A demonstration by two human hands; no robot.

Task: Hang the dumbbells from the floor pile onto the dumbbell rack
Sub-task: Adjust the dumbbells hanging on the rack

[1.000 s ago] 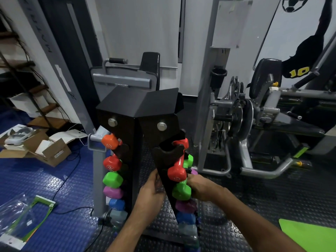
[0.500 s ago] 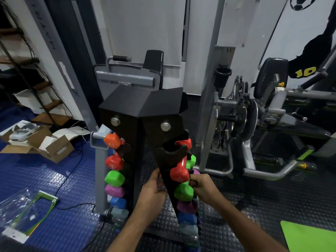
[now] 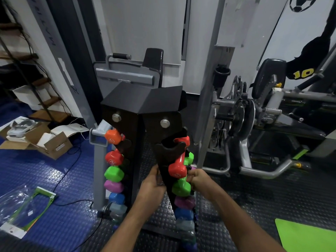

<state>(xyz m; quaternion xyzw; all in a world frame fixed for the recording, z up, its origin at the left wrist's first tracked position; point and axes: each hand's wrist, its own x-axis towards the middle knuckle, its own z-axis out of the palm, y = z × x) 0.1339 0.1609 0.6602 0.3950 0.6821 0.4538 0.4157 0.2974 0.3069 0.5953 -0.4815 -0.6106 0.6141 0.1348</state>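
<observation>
The black dumbbell rack (image 3: 145, 106) stands on the floor straight ahead. Its left column holds orange (image 3: 113, 136), red, green, pink, blue and grey dumbbells. In the right column the top cradle (image 3: 168, 147) is bare, and a red dumbbell (image 3: 177, 169) lies in the slot below it, above green (image 3: 181, 188), pink and blue ones. My left hand (image 3: 153, 182) grips the left edge of the right upright. My right hand (image 3: 199, 179) curls its fingers at the red dumbbell's lower right side. The fingertips of both hands are partly hidden. No floor pile is in view.
A grey weight machine (image 3: 236, 124) stands close on the right of the rack, and a grey frame (image 3: 99, 142) is beside its left column. Open cardboard boxes (image 3: 52, 144) and a cable lie on the blue floor at left. A green mat (image 3: 309, 235) lies at bottom right.
My right hand has risen from beside the green dumbbell to the red dumbbell's lower edge. My left hand stays on the upright. The view has shifted slightly.
</observation>
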